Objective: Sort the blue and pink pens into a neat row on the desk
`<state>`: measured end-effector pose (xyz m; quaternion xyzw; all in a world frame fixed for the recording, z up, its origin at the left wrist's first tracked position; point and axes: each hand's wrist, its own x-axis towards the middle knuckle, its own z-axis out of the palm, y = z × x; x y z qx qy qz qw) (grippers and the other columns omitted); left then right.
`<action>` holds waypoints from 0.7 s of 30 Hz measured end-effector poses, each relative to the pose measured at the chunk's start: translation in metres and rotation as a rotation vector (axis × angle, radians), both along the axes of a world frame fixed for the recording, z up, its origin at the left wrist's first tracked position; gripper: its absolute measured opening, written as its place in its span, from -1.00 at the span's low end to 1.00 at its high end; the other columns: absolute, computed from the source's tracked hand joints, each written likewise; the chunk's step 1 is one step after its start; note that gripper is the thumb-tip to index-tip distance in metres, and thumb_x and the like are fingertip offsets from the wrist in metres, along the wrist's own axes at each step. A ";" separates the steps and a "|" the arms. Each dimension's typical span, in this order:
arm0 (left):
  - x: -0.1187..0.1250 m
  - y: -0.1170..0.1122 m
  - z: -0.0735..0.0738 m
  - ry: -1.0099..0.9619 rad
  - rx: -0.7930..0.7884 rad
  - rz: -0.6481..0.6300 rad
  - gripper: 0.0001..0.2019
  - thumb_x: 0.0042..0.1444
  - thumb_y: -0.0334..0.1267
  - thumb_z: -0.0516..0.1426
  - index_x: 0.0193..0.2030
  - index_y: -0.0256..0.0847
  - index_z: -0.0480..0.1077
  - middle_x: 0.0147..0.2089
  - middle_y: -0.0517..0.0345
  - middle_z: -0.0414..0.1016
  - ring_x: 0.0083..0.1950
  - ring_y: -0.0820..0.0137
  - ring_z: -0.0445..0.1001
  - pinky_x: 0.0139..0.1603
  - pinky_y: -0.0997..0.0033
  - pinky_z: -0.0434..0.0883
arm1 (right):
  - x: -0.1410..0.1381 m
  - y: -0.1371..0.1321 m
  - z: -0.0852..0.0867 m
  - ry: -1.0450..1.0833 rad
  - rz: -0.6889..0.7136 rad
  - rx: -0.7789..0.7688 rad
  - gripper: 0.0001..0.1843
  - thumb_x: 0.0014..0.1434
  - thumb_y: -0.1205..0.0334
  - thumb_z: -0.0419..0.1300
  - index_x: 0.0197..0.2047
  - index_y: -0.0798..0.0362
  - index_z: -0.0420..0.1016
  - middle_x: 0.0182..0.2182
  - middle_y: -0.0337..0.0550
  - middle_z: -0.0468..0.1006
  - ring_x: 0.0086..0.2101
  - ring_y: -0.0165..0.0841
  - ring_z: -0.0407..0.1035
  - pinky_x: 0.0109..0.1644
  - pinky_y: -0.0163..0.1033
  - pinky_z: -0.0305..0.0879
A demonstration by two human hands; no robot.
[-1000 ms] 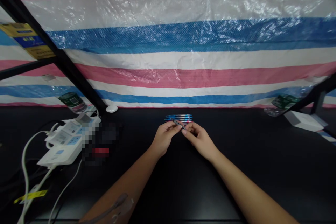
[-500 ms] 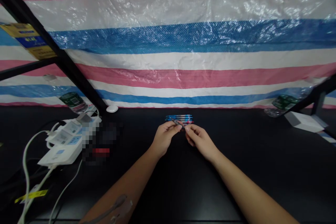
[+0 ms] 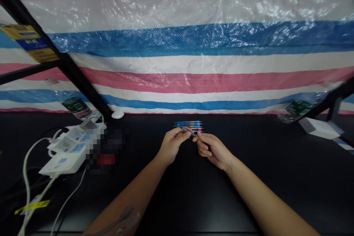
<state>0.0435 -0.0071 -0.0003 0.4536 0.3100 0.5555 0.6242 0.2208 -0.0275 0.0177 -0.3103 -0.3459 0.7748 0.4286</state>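
Well, left hand (image 3: 173, 146) curled, thumb and forefinger pinching the left end of a slim pen (image 3: 188, 131), its thin grey barrel slanting across the gap between the hands. Right hand (image 3: 214, 151) curled too, fingertips (image 3: 199, 136) pressed together on the pen's narrow, yellowish right end, remaining fingers folded loosely toward the palm. Both hands raised slightly above the tabletop, the pen held between them. Just beyond the fingertips, at twelve o'clock, a low row of pens (image 3: 188, 125): slender, glossy barrels in blue, red and silver, lying side by side on a matte black tabletop (image 3: 221, 199), their exact number too small to tell. On the left forearm (image 3: 135, 191), near six o'clock, a flat tan strap (image 3: 127, 217) with a thin, flexible tail. Farther out at ten o'clock, a small rounded white object (image 3: 118, 114) at the table's back edge and a clear plastic bottle (image 3: 76, 107) with a green label, lying on its side. At nine o'clock, white power strips (image 3: 66, 151) with square-edged casings, tangled white cables (image 3: 27, 177) and a yellow tag (image 3: 31, 207); beside them, a pixelated patch (image 3: 101, 147) hiding whatever lies there. At three o'clock, a second clear bottle (image 3: 297, 108) and a white box (image 3: 318, 128). Behind everything, a crinkled, woven plastic tarp (image 3: 193, 40) in pink, white and blue stripes, crossed by black metal beams (image 3: 63, 59).
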 end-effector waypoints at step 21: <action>0.001 0.002 -0.003 -0.178 -0.110 0.076 -0.77 -0.02 -0.28 0.42 -0.18 -0.21 0.64 -0.25 0.08 0.64 -0.19 0.39 0.55 0.04 0.28 0.41 | 0.001 0.003 0.005 0.106 -0.246 0.085 -0.61 0.37 -0.12 0.08 -0.09 -0.04 0.58 -0.47 -0.23 0.19 -0.54 -0.39 -0.01 -0.56 -0.30 0.05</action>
